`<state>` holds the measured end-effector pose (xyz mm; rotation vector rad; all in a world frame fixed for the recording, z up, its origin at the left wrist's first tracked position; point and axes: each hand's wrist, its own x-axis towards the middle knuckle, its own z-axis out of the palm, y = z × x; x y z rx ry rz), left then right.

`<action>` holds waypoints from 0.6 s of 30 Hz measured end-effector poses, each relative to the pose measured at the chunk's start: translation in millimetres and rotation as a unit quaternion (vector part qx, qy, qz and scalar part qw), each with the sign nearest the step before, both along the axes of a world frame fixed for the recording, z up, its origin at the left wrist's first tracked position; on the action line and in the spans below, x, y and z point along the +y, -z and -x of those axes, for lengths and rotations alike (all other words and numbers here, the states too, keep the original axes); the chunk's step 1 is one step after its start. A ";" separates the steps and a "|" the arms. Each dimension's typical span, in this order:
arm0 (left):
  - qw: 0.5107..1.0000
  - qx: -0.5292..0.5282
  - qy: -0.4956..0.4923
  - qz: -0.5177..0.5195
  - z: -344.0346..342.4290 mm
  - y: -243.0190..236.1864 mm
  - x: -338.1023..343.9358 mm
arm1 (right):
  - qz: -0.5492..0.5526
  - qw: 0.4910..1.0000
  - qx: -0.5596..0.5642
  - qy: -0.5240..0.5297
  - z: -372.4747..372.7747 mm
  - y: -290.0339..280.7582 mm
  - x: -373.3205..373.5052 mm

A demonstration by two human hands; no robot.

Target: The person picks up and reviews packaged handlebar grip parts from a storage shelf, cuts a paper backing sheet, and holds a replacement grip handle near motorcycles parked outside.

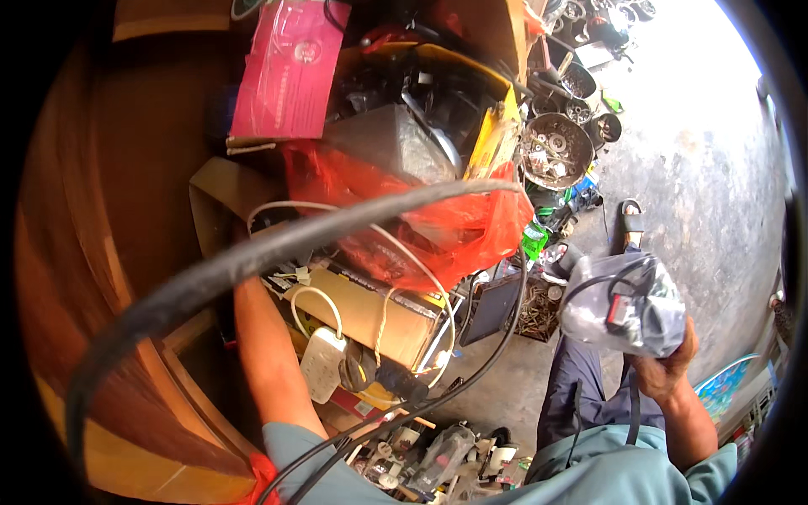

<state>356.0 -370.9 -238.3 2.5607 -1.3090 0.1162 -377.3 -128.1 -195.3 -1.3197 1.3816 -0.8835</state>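
My right hand (670, 367) is closed round the side of a clear plastic bag (627, 316), which it holds up over my right leg. A black cable and a small red-and-black item show through the plastic. My left forearm (273, 362) reaches forward into the clutter on the left. The hand at its end is hidden behind a thick dark cable (278, 244) and among boxes, so its fingers do not show. Beside that forearm lie a white power strip (322, 364) and a brown cardboard box (374, 316).
A red plastic bag (471, 244) lies in front of a large box of black items, with a pink box (284, 71) beside it. Brown wooden furniture (93, 210) borders the left. Pans of small parts (557, 151) stand on the grey concrete floor (690, 168).
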 end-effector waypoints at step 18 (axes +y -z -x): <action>0.818 0.364 -0.129 0.427 31.2 -47.8 37.9 | -0.259 0.937 -0.103 0.209 11.6 -54.2 6.5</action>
